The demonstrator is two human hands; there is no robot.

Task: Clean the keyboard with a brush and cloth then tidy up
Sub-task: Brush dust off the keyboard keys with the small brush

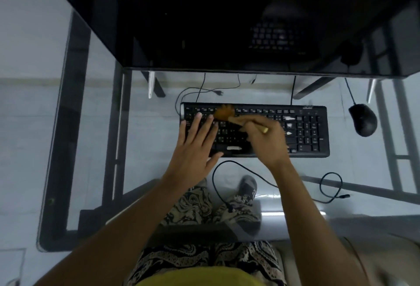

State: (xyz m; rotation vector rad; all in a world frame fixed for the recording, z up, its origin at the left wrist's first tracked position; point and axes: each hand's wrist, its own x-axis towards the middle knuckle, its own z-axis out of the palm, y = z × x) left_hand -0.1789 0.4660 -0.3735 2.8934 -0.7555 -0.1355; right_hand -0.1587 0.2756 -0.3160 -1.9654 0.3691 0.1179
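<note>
A black keyboard (304, 131) lies on a glass desk (145, 140). My left hand (195, 147) rests flat on the keyboard's left half, fingers spread. My right hand (266, 142) grips the wooden handle of a brush (223, 114). Its orange bristles touch the upper rows of keys left of centre, blurred by motion. No cloth is in view.
A black mouse (363, 119) sits right of the keyboard, its cable running back. A dark monitor (227, 17) fills the top. A loose black cable (329, 188) loops on the glass near the front edge. My legs and sandals show through the glass.
</note>
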